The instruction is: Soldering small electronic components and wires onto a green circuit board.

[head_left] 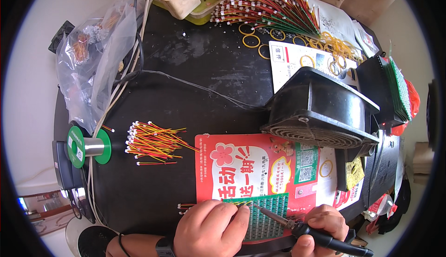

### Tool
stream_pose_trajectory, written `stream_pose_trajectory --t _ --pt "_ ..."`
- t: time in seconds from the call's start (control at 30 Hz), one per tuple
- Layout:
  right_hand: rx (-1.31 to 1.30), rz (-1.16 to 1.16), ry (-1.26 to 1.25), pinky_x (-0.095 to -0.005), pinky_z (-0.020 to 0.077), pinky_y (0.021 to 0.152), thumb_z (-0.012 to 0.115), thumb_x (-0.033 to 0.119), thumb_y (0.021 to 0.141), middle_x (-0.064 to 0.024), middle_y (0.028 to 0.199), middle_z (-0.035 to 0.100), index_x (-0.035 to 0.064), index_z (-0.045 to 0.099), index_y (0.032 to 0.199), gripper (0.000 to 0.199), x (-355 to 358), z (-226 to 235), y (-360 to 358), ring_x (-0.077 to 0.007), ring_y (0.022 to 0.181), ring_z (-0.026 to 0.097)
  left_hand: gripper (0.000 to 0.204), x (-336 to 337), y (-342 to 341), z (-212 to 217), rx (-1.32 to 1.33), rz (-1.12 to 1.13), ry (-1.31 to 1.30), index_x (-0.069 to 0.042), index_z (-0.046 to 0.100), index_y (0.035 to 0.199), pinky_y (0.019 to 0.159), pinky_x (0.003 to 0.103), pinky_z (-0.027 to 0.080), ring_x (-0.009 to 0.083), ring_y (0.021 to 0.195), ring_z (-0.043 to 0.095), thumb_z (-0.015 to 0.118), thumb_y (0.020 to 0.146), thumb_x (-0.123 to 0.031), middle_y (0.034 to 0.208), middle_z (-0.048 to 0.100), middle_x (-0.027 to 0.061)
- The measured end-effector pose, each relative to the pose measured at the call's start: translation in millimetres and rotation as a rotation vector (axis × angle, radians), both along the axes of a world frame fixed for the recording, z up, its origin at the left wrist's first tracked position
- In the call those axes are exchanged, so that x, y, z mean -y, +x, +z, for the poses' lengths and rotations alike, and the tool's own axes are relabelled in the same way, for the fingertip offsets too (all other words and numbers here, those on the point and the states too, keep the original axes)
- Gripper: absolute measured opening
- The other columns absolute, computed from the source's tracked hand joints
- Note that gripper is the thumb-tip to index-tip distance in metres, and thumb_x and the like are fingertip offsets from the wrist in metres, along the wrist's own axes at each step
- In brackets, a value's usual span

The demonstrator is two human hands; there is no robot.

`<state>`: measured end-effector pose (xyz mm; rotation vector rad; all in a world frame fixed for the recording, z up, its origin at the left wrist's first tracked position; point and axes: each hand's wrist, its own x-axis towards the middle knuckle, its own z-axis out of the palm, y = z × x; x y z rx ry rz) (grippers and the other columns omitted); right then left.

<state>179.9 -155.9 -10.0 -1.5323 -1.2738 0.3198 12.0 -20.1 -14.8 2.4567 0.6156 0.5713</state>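
At lower centre, the left hand [211, 227] curls over thin wires [243, 203]; whether its grip pinches or merely presses them cannot be told. Rightward lies the green circuit board [268, 219], the tip of the soldering iron [301, 230] near the wire ends. At lower right, the right hand [329, 223] has its grip around the handle. Steady wires and brief contact should help.

Soldering iron [304, 230], solder spool [94, 147] and circuit board [265, 228] suggest a workshop.

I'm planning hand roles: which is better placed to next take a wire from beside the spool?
Probably the left hand: it is nearer the wire pile, while the right hand, farther off, grips the soldering iron.
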Motion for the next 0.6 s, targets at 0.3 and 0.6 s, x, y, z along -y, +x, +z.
stream_pose_trajectory --t 0.3,0.6 --pt "0.033 -0.005 -0.025 -0.0343 0.0488 0.054 0.068 0.018 0.095 -0.0189 0.076 0.062 -0.0094 0.054 0.105 0.032 0.9 -0.7 -0.6 -0.0231 0.058 0.058 0.015 0.2 1.4 0.4 -0.003 0.032 -0.026 0.002 0.069 0.092 0.066 0.039 0.051 0.0302 0.074 0.059 0.068 0.078 0.002 0.083 0.058 0.0109" --pt "0.029 0.004 -0.028 -0.034 0.0474 0.051 0.069 0.016 0.093 -0.0185 0.071 0.061 -0.0089 0.055 0.102 0.03 -1.4 2.4 -0.1 -0.0231 0.054 0.057 0.016 -0.9 -0.1 -1.7 0.007 0.034 -0.036 0.001 0.069 0.093 0.068 0.039 0.051 0.0303 0.075 0.06 0.069 0.078 0.002 0.084 0.059 0.0109"
